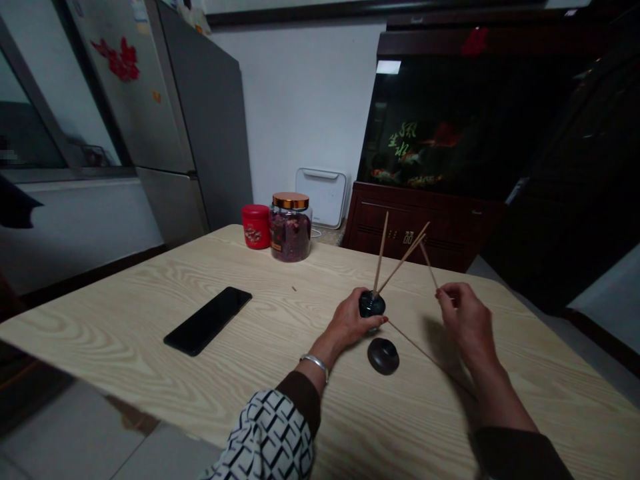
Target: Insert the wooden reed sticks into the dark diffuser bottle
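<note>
The left hand (351, 319) grips the bottle (372, 305); the right hand (467, 323), fingers pinching a stick (430, 267), seems mid-insertion (other sticks (381, 253) stand inside); the next move calls for careful aim.

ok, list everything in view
table: one, pale wood, foreground
bottle: one, dark, right of centre
sticks: several, tan, in and around bottle
cap: one, dark, near bottle
phone: one, black, table left
tin: one, red, far edge
jar: one, clear, beside tin
case: one, white, behind jar
fridge: one, grey, back left
tank: one, dark, back right
cabinet: one, brown, under tank
wall: one, white, back
bracelet: one, silver, left wrist
left grip: one, around bottle
right grip: one, pinching stick
</note>
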`<state>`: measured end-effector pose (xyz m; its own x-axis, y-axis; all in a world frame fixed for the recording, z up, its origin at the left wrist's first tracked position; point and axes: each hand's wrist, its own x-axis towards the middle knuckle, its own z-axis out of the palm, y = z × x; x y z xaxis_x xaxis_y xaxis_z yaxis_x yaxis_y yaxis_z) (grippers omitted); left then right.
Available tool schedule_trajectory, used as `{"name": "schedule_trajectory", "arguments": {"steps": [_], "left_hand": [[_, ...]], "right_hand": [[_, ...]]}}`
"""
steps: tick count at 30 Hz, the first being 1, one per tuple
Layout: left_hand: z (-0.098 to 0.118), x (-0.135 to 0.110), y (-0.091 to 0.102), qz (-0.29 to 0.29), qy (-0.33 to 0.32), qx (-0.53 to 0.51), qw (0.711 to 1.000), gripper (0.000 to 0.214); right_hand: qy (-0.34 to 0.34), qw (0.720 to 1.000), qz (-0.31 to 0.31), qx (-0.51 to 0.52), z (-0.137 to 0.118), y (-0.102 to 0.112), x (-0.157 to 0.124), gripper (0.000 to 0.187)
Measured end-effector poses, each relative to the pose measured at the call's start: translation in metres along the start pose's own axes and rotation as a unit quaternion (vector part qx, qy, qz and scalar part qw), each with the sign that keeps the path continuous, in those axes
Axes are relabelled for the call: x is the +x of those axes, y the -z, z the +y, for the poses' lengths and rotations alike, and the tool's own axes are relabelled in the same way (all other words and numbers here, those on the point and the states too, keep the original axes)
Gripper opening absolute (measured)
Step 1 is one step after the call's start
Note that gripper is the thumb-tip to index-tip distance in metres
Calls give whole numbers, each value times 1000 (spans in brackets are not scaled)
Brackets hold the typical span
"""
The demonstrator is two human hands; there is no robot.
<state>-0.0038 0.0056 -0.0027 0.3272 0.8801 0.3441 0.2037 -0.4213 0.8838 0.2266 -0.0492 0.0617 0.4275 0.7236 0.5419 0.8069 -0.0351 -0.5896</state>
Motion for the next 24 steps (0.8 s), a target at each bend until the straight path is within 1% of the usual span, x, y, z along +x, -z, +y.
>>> {"name": "schedule_trajectory", "arguments": {"steps": [1,2,3,4,5,6,7,8,10,13,15,19,21,24], "left_hand": [[0,0,0,0,-1,2,1000,67],[-1,0,0,0,-2,3,1000,67],[-1,0,0,-1,-3,3,1000,67],[-1,0,1,-2,-4,4,1000,66],[0,0,1,-3,-2,4,1000,67],[0,-1,1,-3,1,5,1000,67],[1,-1,1,-3,4,7,1000,68],[1,-1,1,-3,7,8,1000,68],[2,0,1,-3,10,8,1000,69],[0,0,0,-3,6,2,1000,69],[-1,0,0,-4,6,-1,1000,69],[0,0,0,-4,11,6,1000,70],[2,0,1,-2,10,7,1000,69],[3,0,2,-2,6,5,1000,67]], "right_hand": [[-18,993,48,103,-2,2,2,19],[-41,973,83,212,-6,5,4,22],[-62,942,100,315,-11,7,5,24],[-78,906,105,402,-17,9,5,26],[-86,874,100,467,-25,10,4,26],[-86,850,94,511,-33,11,2,27],[-80,834,88,538,-42,12,0,26],[-70,826,88,552,-51,11,-3,25],[-47,826,101,552,-67,9,-8,23],[-2,850,127,511,-81,4,-12,21],[18,866,129,483,-85,1,-13,21],[40,883,127,451,-84,-4,-13,21],[48,893,114,433,-84,-6,-12,21],[42,909,53,412,-83,-14,-13,24]]}}
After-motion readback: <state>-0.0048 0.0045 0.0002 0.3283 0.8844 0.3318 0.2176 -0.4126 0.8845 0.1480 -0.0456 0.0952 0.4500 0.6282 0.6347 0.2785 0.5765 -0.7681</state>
